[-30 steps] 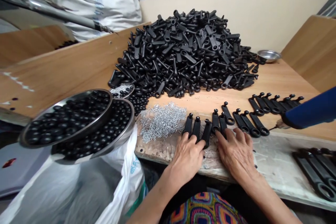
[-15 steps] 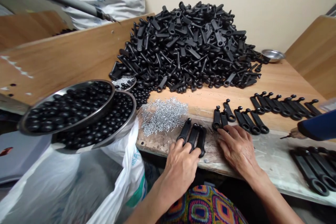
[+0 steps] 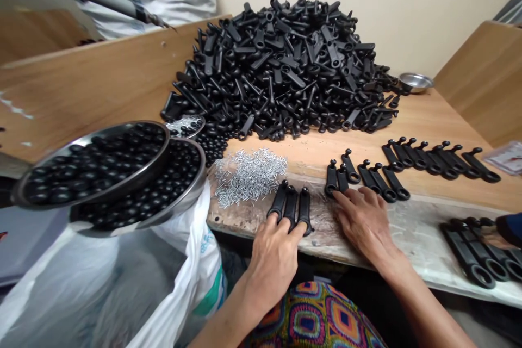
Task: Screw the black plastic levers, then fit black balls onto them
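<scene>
My left hand (image 3: 274, 247) is open, its spread fingertips resting on the ring ends of three black crank handles (image 3: 290, 204) at the table's front edge. Each handle is a flat arm with a ring at one end and a small knob at the other. To the right, my right hand (image 3: 365, 223) lies open, fingers stretched over the worktop. Its fingertips are by the ring ends of a small group of similar handles (image 3: 343, 176); whether they touch is unclear. Another set of handles (image 3: 385, 182) lies just beyond this hand.
A large heap of black handles (image 3: 277, 70) stands at the back. Small metal pins (image 3: 250, 176) lie piled left of centre. Bowls of black knobs (image 3: 98, 166) stand at left above a white bag (image 3: 191, 261). More handles (image 3: 468, 261) and a dark blue object (image 3: 509, 228) are at right.
The rightmost handle under my left hand now stands apart from the other two. The blue object at right has drawn toward the edge and lower. The view has shifted slightly.
</scene>
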The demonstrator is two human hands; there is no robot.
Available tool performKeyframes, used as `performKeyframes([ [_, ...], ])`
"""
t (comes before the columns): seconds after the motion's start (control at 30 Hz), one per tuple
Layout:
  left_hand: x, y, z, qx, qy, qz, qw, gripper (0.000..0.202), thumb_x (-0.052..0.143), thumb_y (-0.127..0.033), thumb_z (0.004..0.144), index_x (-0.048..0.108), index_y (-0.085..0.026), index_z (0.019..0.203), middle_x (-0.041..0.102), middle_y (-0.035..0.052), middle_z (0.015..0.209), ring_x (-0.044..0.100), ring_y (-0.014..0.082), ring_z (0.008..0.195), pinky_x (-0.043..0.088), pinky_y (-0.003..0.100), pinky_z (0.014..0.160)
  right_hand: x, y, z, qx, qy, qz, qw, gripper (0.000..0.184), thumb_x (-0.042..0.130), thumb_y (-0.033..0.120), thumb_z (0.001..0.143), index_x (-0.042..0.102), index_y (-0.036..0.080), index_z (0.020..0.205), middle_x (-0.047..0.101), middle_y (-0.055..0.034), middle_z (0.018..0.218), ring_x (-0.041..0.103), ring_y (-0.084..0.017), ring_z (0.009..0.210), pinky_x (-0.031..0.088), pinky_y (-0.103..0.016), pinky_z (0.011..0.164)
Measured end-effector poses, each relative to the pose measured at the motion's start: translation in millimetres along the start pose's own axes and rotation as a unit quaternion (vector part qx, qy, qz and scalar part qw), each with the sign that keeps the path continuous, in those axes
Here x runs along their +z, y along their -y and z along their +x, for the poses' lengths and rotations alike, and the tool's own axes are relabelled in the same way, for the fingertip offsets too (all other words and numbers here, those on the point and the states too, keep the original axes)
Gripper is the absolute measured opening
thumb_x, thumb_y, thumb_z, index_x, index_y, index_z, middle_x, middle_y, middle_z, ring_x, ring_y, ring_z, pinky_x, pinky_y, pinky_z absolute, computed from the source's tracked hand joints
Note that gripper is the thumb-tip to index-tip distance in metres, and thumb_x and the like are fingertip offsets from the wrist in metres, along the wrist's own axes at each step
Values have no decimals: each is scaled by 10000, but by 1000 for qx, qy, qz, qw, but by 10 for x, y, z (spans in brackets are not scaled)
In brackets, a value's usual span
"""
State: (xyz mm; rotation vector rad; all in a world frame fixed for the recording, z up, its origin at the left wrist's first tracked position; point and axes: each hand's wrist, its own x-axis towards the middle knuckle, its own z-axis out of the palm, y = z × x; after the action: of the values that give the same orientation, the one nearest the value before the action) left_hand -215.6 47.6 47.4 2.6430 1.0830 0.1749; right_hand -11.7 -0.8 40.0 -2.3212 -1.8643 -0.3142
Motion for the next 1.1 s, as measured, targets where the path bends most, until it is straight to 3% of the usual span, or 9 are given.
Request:
performKeyframes([
  [0.17,6,6,-21,6,-6,-11,1000,441,344,-81,856,556,-288,1182,612,24,997,512,211,985,460,391,907,6,46,86,3,22,-25,999,330,517,206,836,592,255,1154,672,-54,909,434,-288,1021,221,-407,859],
  [0.33,-5,50,-41,26,-33,-8,999,454,337,-75,850,564,-286,1182,607,2,1136,539,223,1027,485,400,894,-49,54,166,20,39,-25,999,227,522,185,822,660,254,989,669,-55,790,473,-259,911,203,-392,796],
  [0.43,-15,81,-75,41,-50,-6,998,418,365,-90,846,597,-295,1126,632,-24,1101,524,258,1080,471,449,902,-81,56,185,26,62,-12,998,203,531,143,792,678,247,885,655,-49,749,471,-239,857,195,-376,752],
  [0.53,-46,100,-103,57,-84,-12,995,360,392,-104,849,620,-276,1068,646,-30,1070,491,285,1129,440,484,911,-114,63,141,23,74,3,997,152,549,162,787,672,244,825,648,-42,766,469,-233,866,199,-373,760],
  [0.7,-101,58,-83,83,-140,-31,986,312,401,-108,870,613,-238,1058,645,-14,1048,457,258,1158,401,441,926,-183,118,-95,-17,74,13,997,143,569,135,774,654,249,787,630,-34,775,451,-244,909,213,-379,781],
  [0.97,58,-125,-10,131,-60,-14,989,340,396,-119,866,566,-242,1134,588,28,1111,398,264,1178,350,448,945,-146,339,-509,-68,-10,62,996,166,606,120,735,679,243,821,609,-47,759,425,-237,886,248,-372,827],
  [1.1,116,-133,-3,139,-63,-6,988,366,396,-110,858,534,-222,1178,565,46,1144,384,260,1184,334,446,949,-119,392,-536,-75,-21,75,994,156,592,105,744,668,220,817,598,-50,757,428,-229,841,267,-356,785],
])
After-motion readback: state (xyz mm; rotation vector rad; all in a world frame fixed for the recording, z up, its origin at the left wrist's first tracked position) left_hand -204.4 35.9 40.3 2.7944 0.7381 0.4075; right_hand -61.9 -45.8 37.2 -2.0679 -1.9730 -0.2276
